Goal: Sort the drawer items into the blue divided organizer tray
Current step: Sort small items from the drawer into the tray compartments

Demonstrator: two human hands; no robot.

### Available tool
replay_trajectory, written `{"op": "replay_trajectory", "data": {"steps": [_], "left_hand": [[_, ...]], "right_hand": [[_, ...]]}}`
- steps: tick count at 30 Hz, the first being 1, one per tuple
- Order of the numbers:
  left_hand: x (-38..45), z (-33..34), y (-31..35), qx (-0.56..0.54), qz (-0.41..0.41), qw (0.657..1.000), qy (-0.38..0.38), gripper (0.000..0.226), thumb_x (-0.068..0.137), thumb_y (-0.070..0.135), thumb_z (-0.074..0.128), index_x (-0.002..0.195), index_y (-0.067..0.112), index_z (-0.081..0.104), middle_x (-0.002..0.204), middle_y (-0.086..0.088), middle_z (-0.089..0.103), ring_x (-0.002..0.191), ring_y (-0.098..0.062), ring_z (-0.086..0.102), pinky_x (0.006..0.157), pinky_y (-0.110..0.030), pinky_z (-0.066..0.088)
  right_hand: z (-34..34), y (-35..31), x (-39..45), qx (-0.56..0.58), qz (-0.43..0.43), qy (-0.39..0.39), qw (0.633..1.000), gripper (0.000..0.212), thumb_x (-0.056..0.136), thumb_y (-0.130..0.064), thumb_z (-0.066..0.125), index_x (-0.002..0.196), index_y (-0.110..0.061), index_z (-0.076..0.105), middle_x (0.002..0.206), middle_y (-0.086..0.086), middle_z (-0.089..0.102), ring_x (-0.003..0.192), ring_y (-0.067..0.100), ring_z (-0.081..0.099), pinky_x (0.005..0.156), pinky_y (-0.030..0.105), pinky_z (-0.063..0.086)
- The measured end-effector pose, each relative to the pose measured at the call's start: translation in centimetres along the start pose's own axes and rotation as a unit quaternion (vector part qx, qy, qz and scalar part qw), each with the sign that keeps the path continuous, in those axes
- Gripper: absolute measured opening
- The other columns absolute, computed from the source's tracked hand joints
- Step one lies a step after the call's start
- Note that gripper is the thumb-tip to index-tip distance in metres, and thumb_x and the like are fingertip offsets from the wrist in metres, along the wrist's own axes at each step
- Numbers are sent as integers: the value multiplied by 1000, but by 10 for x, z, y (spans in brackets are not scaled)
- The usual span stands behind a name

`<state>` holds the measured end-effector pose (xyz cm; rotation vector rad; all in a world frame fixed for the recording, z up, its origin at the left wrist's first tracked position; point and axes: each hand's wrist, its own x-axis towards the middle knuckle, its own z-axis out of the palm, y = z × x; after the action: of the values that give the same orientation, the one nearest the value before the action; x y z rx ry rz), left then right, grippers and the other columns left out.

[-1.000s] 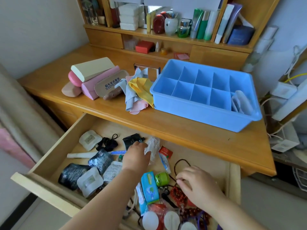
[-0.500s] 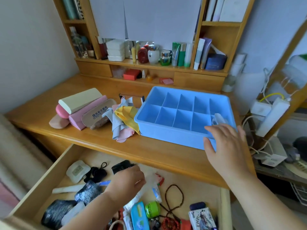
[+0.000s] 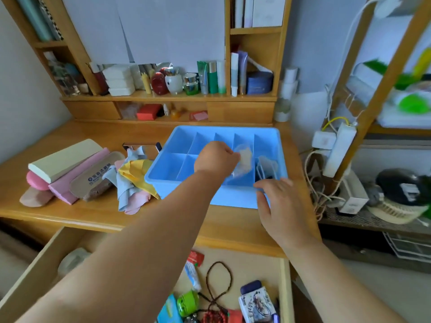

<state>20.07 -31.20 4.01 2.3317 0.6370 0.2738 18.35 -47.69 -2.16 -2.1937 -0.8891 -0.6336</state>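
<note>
In the frame centre the left hand (image 3: 215, 157) pinches a clear packet (image 3: 242, 160) hanging upright over a front compartment of the blue tray (image 3: 233, 199); the right hand (image 3: 277, 201), fingers relaxed, holds its front wall

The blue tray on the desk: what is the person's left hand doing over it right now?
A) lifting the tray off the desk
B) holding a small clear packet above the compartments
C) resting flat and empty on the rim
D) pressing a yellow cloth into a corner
B: the left hand pinches a small clear packet over the blue tray, while the right hand touches the tray's near wall.
</note>
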Motion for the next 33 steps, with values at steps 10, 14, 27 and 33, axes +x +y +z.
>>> {"op": "replay_trajectory", "data": {"steps": [10,14,27,33], "left_hand": [[11,30,6,279,63,956,-65,12,87,22,52,79,17,59,84,-2,60,87,-25,60,67,-27,38],[-9,11,-12,206,94,967,-120,28,94,27,44,110,19,66,109,1,66,108,-24,56,90,-32,37],[-222,0,-244,87,10,995,-43,19,88,10,62,102,21,71,98,10,65,97,-15,59,84,-22,45],[-233,8,-268,170,15,975,-144,67,83,43,64,143,28,38,143,8,43,131,-16,37,107,-29,31]], "right_hand": [[5,0,0,8,14,-22,1000,13,87,-1,59,96,-6,67,93,4,69,91,21,62,103,33,33],[-4,-4,-16,5,-25,-17,1000,19,81,-7,66,99,-5,66,114,11,62,116,25,50,109,39,22],[36,-12,-157,-194,9,-537,821,59,83,-28,61,137,-29,38,144,0,33,124,25,43,93,35,39],[45,-29,-165,-115,17,-565,817,33,82,-8,55,108,-28,56,114,-4,42,87,19,52,63,29,39]]}}
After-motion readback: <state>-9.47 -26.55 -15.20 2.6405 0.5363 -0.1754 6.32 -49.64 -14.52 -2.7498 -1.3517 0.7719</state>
